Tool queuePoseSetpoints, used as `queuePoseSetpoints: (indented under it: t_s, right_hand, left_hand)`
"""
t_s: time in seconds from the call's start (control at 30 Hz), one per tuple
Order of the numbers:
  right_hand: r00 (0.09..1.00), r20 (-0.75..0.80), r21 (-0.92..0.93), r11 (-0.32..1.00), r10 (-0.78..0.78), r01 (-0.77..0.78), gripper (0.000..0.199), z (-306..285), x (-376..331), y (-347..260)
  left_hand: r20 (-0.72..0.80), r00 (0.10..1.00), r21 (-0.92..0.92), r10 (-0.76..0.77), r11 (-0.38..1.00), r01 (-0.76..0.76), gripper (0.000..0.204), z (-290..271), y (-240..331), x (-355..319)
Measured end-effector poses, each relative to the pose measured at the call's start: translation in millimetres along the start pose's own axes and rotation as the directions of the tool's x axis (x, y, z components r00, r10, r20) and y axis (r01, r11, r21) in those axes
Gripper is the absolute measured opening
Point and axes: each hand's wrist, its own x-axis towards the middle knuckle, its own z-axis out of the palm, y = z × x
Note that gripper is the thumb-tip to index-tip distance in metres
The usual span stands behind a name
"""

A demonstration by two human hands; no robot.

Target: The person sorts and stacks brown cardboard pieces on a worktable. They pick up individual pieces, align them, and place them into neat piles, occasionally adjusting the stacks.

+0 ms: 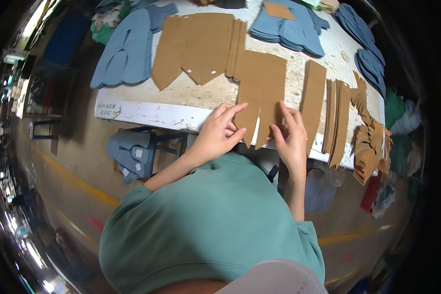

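A brown cut fabric piece (262, 73) lies in front of me at the table's near edge. A narrow slit runs up from its lower edge, and its lower ends come to points. My left hand (219, 131) is at its left edge, thumb and index finger apart, with the fingertips touching the fabric. At the right edge my right hand (291, 134) mirrors it, index finger up and thumb lower on the cloth. Both hands look open. Whether the piece is one layer or several cannot be told.
Pointed brown panels (196, 44) lie to the left; brown strips (337, 117) and a bunched brown bundle (370, 149) sit at right. Blue-grey piece stacks (125, 54) rest on the white table (152, 110). Below it, more blue pieces (132, 154) lie on a stool.
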Motion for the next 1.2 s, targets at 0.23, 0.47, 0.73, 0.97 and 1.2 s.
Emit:
queuePoseSetpoints:
  t_s: [0.23,0.47,0.73,0.97,1.2]
  right_hand:
    - [1.0,0.016,-0.141,0.99,-0.015,0.018,0.056,-0.4,0.1,-8.6]
    - [0.995,-0.08,-0.22,0.975,-0.055,0.036,0.053,-4.0,3.0,-18.7]
    - [0.995,0.04,0.114,0.989,-0.095,0.09,0.038,10.3,21.4,-30.2]
    - [0.956,0.238,0.228,0.967,-0.173,0.118,0.03,51.4,35.8,-45.8]
    - [0.918,0.39,0.486,0.862,-0.067,-0.144,0.04,71.0,43.8,-51.4]
  left_hand:
    - [-0.447,0.856,0.564,0.259,0.825,0.045,0.017,-96.2,-8.4,25.5]
    - [-0.563,0.793,0.708,0.234,0.631,0.316,0.043,-137.9,-38.1,41.3]
    - [-0.633,0.768,0.397,0.096,0.892,0.215,0.038,-142.5,-43.1,36.4]
    - [-0.62,0.785,0.397,-0.013,0.857,0.328,0.028,-132.0,-32.2,12.3]
    - [-0.328,0.933,-0.15,-0.144,0.984,0.099,0.023,-120.5,-9.0,-13.6]
